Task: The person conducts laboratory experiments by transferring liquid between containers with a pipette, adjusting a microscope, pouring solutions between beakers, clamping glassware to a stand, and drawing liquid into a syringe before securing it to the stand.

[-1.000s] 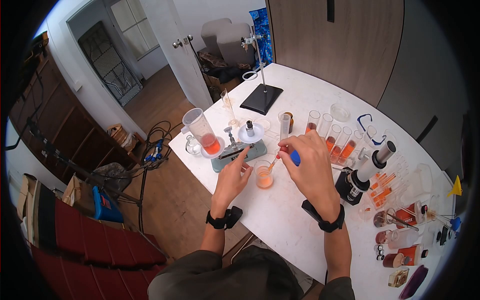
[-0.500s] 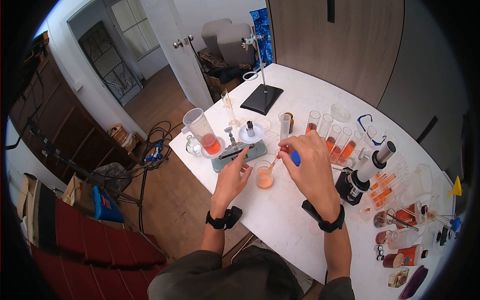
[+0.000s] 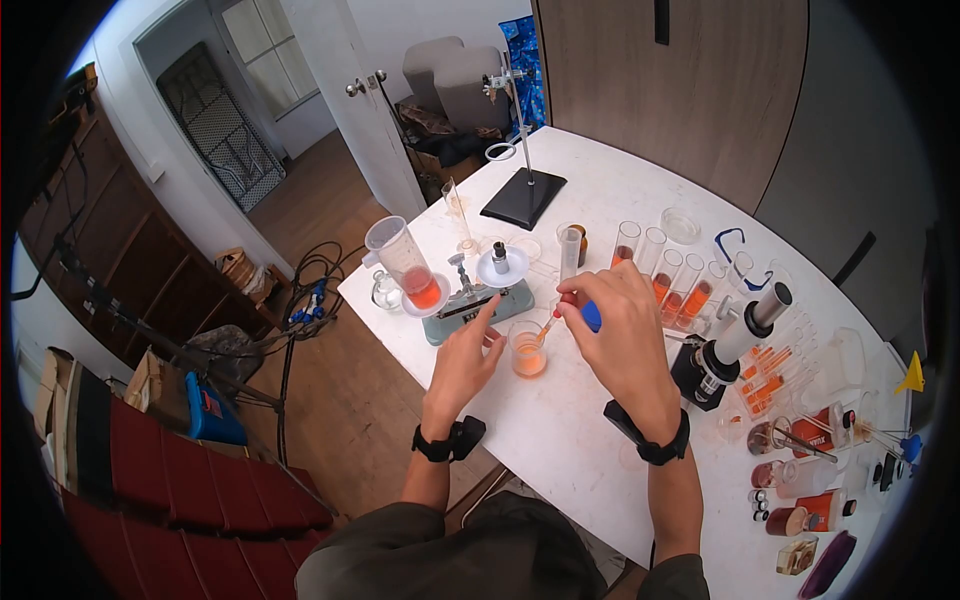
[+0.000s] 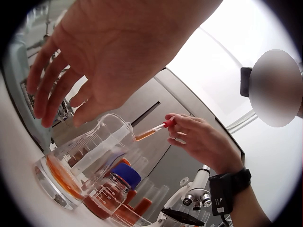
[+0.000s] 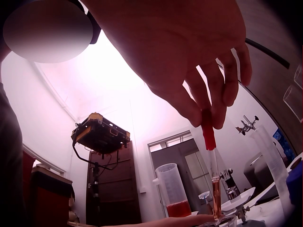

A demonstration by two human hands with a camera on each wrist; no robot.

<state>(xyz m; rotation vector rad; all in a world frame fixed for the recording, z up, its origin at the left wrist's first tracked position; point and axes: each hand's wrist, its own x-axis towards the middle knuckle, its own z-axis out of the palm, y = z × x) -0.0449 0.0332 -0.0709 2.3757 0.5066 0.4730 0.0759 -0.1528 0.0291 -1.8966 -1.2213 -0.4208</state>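
Note:
My right hand [image 3: 625, 335] pinches the red rubber bulb [image 5: 208, 132] of a glass dropper between thumb and fingertips. Orange liquid fills the lower part of the dropper's tube [image 5: 216, 191]. Its tip slants down at the mouth of a glass beaker [image 3: 526, 360], which has a shallow layer of orange liquid [image 4: 61, 177] at the bottom. To the left of the beaker, my left hand [image 3: 462, 362] hovers with fingers loosely extended and nothing in them. Beyond that hand stands a green balance [image 3: 515, 302], with a plastic jug [image 3: 392, 245] of red liquid on one pan and a weight [image 3: 499, 258] on the other.
A blue-capped bottle [image 4: 127, 175] stands close behind the beaker. Right of my right hand are tubes of orange liquid [image 3: 693, 302] and a microscope [image 3: 735, 340]. Jars and boxes line the table's right edge. A black-based ring stand [image 3: 523, 198] is at the back.
My left hand has shifted very slightly, its thumb a little closer in. The right hand, dropper and beaker look the same.

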